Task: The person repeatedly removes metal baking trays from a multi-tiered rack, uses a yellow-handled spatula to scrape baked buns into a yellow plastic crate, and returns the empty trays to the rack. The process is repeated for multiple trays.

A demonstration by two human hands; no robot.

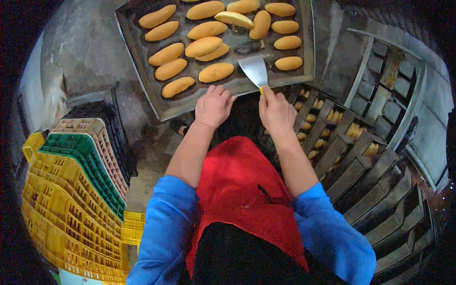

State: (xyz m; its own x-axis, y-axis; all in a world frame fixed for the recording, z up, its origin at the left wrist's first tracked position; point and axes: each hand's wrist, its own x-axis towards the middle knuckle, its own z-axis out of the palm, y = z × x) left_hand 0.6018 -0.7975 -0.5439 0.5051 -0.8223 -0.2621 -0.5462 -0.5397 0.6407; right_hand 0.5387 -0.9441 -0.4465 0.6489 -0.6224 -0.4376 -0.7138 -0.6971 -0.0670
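A dark metal baking tray [142,74] with a raised rim lies before me, bearing several oblong golden bread rolls [216,72]. My left hand [213,107] grips the tray's near rim, fingers curled over it just below a roll. In my right hand [277,110] is a wide-bladed metal scraper [254,69] with a yellow handle. Its blade lies over the tray, beside the middle rolls. One roll rests on another in the middle column. Farther back, a roll lies tipped with its pale underside [233,19] showing, touching a roll [260,25] turned crosswise.
At right stands a rack of stacked dark trays [351,178], some with rolls inside. Beyond it is a metal frame with square panels [392,108]. Stacked plastic crates, yellow [71,199], green [83,167] and pinkish [101,139], stand at left, beside black ones [121,131].
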